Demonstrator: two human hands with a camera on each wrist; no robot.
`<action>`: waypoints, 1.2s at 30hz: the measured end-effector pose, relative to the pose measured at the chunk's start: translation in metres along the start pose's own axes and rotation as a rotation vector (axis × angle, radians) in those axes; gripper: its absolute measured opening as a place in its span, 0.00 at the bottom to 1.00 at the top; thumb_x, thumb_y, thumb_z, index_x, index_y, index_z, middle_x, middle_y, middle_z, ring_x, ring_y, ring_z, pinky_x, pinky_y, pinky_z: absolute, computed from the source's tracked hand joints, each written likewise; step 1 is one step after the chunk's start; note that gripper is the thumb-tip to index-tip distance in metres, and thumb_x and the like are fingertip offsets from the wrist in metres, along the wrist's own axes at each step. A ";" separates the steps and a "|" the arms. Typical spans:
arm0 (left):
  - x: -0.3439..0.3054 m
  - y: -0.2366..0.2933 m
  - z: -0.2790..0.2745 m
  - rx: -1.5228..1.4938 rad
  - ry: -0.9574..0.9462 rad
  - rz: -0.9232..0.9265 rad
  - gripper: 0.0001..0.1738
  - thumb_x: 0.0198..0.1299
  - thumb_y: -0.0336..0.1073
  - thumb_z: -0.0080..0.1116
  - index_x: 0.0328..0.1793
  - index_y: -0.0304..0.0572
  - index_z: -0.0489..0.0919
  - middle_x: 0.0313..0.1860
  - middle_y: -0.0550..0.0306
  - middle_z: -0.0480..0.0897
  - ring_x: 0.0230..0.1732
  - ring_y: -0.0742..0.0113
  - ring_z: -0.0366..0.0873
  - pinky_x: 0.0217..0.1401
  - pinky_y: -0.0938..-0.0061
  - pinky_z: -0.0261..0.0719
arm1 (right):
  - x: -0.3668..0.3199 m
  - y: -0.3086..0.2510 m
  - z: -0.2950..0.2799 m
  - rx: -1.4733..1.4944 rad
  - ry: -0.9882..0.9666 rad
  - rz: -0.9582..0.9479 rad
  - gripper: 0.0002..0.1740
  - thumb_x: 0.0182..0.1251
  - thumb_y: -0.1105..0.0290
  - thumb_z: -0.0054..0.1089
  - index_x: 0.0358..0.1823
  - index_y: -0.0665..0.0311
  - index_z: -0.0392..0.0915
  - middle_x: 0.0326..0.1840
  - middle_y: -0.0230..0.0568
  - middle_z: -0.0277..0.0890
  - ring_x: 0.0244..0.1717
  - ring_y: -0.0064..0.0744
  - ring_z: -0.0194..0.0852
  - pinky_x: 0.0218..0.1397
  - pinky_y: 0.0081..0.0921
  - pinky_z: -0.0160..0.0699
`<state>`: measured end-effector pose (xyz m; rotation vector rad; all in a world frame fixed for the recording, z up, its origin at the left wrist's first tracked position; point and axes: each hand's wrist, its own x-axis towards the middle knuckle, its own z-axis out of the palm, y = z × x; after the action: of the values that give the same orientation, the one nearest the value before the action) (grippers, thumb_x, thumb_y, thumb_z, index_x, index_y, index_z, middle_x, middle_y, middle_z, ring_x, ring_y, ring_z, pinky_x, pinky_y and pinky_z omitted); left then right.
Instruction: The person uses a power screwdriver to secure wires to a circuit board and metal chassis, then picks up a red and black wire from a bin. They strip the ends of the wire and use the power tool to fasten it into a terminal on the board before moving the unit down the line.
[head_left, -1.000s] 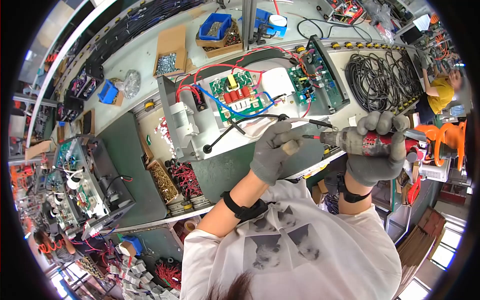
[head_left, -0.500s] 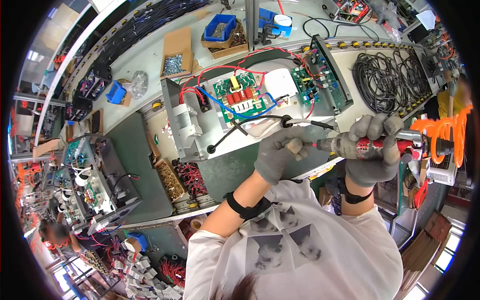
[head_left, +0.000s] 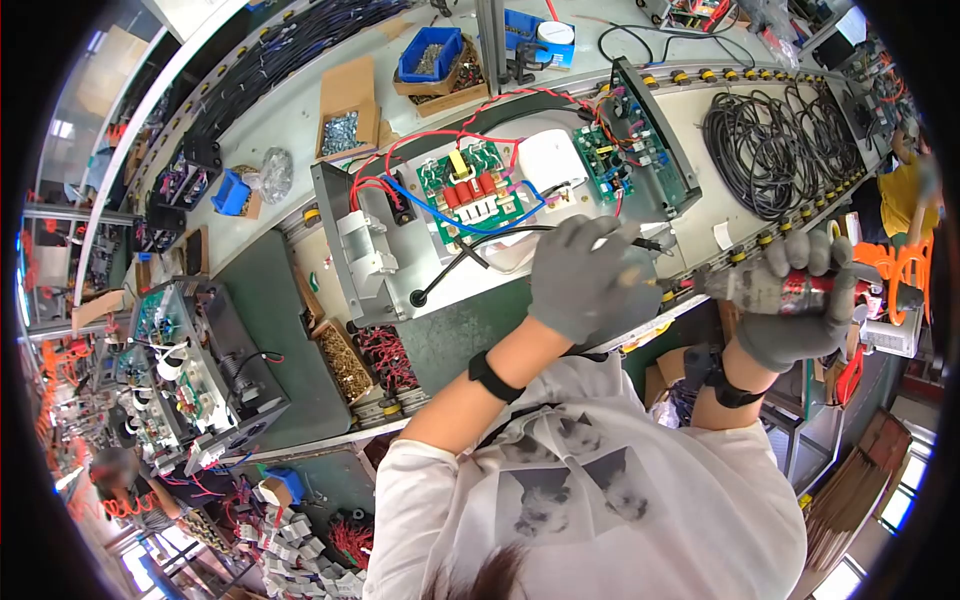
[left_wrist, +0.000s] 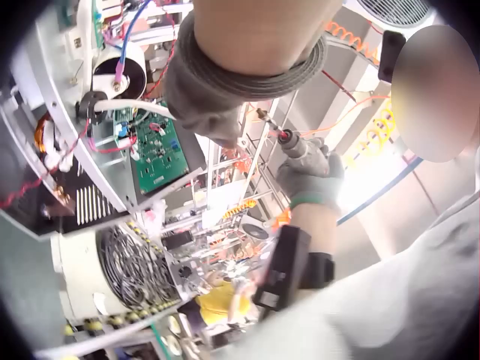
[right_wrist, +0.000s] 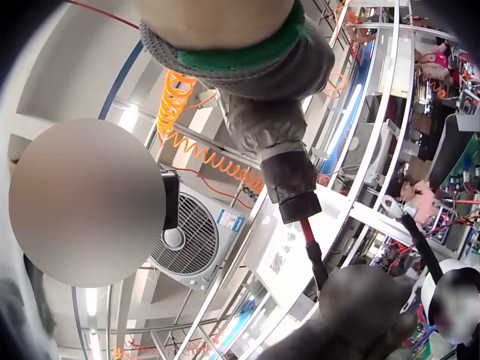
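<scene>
A grey-gloved left hand (head_left: 590,280) lies over the front edge of the open metal chassis (head_left: 440,285), its fingers bent and blurred. A white cable (left_wrist: 135,106) runs from a black grommet (left_wrist: 92,106) towards this hand; whether the fingers grip it is hidden. Beyond the fingers the cable's black-sleeved end (head_left: 650,244) shows. To the right, the gloved right hand (head_left: 795,300) grips a worn power driver (head_left: 750,290), which points left. In the right wrist view, the driver's red bit (right_wrist: 306,230) ends in a dark tip close to the left glove (right_wrist: 360,307).
Coiled black cables (head_left: 765,150) lie right of the chassis. To its left are a screw box (head_left: 342,365), red wires (head_left: 385,358) and another open unit (head_left: 185,365). Blue bins (head_left: 430,56) stand behind. An orange air hose (head_left: 900,275) hangs at the right; a person in yellow (head_left: 908,200) is beyond.
The right hand has moved right with the driver, away from the chassis. The left hand has shifted right and upward, now covering the grommet, and its fingers have changed from a thumb-and-finger pinch.
</scene>
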<state>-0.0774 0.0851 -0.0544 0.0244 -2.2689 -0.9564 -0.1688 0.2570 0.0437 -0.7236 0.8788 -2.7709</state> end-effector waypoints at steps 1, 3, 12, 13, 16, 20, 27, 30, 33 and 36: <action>0.004 0.006 0.006 0.162 -0.060 0.040 0.15 0.52 0.35 0.56 0.46 0.41 0.77 0.42 0.54 0.79 0.42 0.53 0.75 0.43 0.63 0.73 | 0.003 -0.002 0.000 -0.008 0.035 -0.035 0.11 0.64 0.64 0.50 0.44 0.61 0.67 0.29 0.35 0.58 0.34 0.32 0.56 0.38 0.30 0.62; -0.005 0.000 0.027 0.233 0.059 0.068 0.12 0.52 0.34 0.56 0.44 0.43 0.77 0.39 0.56 0.80 0.38 0.53 0.76 0.39 0.64 0.74 | 0.008 -0.002 -0.002 -0.039 0.040 -0.055 0.11 0.64 0.64 0.50 0.44 0.61 0.68 0.30 0.34 0.58 0.34 0.31 0.55 0.38 0.31 0.61; -0.059 -0.037 -0.004 -0.764 0.483 -1.040 0.11 0.65 0.34 0.45 0.40 0.33 0.76 0.28 0.56 0.79 0.30 0.73 0.77 0.31 0.80 0.74 | 0.032 0.042 0.011 -0.138 -0.031 -0.089 0.12 0.63 0.66 0.48 0.44 0.65 0.72 0.32 0.41 0.67 0.34 0.35 0.62 0.38 0.32 0.65; -0.058 -0.041 -0.009 -0.780 0.398 -1.077 0.13 0.66 0.36 0.45 0.40 0.33 0.76 0.28 0.56 0.79 0.30 0.72 0.77 0.31 0.79 0.75 | 0.035 0.051 0.015 -0.187 -0.021 -0.097 0.12 0.63 0.66 0.49 0.43 0.65 0.72 0.31 0.41 0.68 0.33 0.36 0.65 0.38 0.32 0.67; -0.060 -0.039 -0.014 -0.734 0.209 -1.131 0.14 0.67 0.37 0.43 0.41 0.33 0.75 0.30 0.55 0.79 0.31 0.71 0.78 0.35 0.78 0.78 | 0.047 0.083 0.016 -0.128 0.004 -0.014 0.10 0.62 0.70 0.51 0.42 0.66 0.73 0.32 0.43 0.73 0.33 0.39 0.71 0.37 0.33 0.72; -0.064 -0.018 -0.016 -0.797 0.061 -1.139 0.12 0.67 0.35 0.42 0.41 0.33 0.74 0.34 0.54 0.79 0.36 0.70 0.79 0.39 0.78 0.82 | 0.056 0.125 0.025 -0.126 -0.059 0.077 0.09 0.62 0.71 0.51 0.41 0.68 0.72 0.31 0.43 0.73 0.31 0.37 0.73 0.37 0.34 0.74; -0.017 -0.045 -0.039 -0.779 -0.061 -1.342 0.14 0.65 0.36 0.47 0.39 0.34 0.79 0.27 0.55 0.81 0.24 0.72 0.79 0.27 0.81 0.80 | 0.058 0.163 0.041 -0.201 -0.029 0.190 0.08 0.59 0.73 0.53 0.36 0.70 0.73 0.29 0.46 0.76 0.29 0.34 0.76 0.30 0.27 0.75; -0.008 -0.065 -0.032 -0.741 -0.037 -1.430 0.11 0.61 0.32 0.51 0.35 0.31 0.80 0.25 0.53 0.82 0.22 0.70 0.80 0.24 0.80 0.80 | 0.059 0.176 0.043 -0.265 -0.054 0.191 0.06 0.57 0.76 0.54 0.35 0.72 0.73 0.28 0.47 0.77 0.28 0.33 0.77 0.32 0.27 0.76; -0.008 -0.063 -0.030 -0.779 -0.033 -1.511 0.09 0.59 0.29 0.54 0.36 0.29 0.81 0.25 0.51 0.82 0.22 0.68 0.81 0.23 0.79 0.80 | 0.055 0.185 0.041 -0.359 -0.137 0.198 0.06 0.57 0.77 0.54 0.35 0.72 0.73 0.27 0.46 0.77 0.27 0.33 0.77 0.33 0.27 0.77; -0.019 -0.069 -0.019 -0.589 -0.053 -1.418 0.10 0.60 0.31 0.53 0.36 0.29 0.81 0.26 0.51 0.83 0.22 0.67 0.81 0.23 0.78 0.81 | 0.048 0.191 0.037 -0.395 -0.166 0.223 0.07 0.56 0.75 0.56 0.36 0.71 0.73 0.27 0.47 0.78 0.27 0.34 0.77 0.34 0.28 0.78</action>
<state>-0.0674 0.0272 -0.0995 1.4772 -1.6774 -2.2463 -0.1939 0.0688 -0.0199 -0.8382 1.3941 -2.3297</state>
